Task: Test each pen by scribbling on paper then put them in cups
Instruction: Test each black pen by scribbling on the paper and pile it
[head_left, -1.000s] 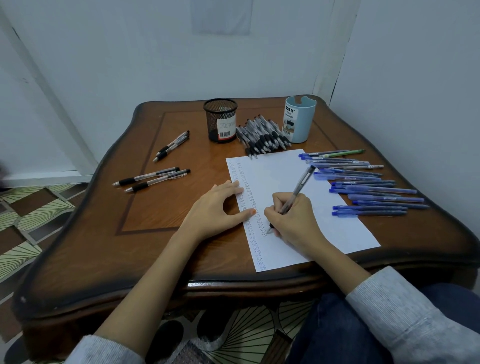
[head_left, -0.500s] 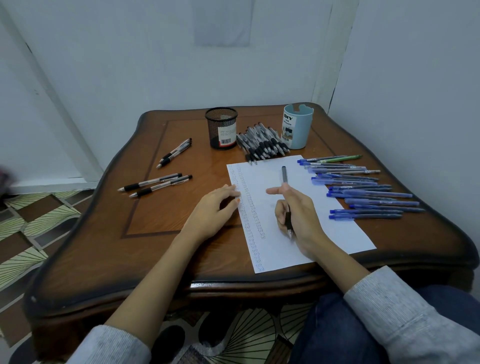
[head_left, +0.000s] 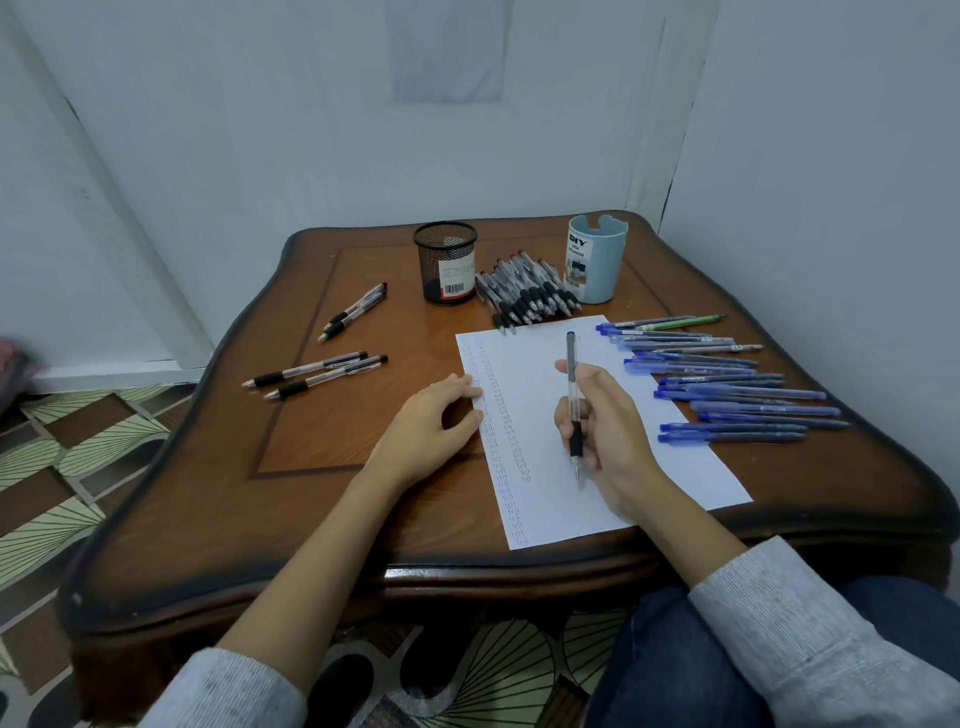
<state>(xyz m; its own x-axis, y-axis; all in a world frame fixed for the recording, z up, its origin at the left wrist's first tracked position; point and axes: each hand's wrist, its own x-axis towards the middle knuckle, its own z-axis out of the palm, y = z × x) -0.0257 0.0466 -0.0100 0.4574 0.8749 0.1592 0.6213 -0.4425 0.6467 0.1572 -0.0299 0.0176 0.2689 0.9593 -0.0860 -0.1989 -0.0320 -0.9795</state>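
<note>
Pen pile (head_left: 524, 293) beside blue cup (head_left: 597, 260)

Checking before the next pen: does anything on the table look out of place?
Nothing looks spilled or broken. One green pen lies at the far end of the blue pens, the only one of that colour.

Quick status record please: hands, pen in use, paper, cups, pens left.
left hand: rests on paper edge, holds nothing
right hand: grips pen, tip over paper
paper: scribble columns on left side
mesh cup: no pens sticking out
blue cup: no pens sticking out
black pens: pile between cups; four left of paper
blue pens: spread right of paper
</note>
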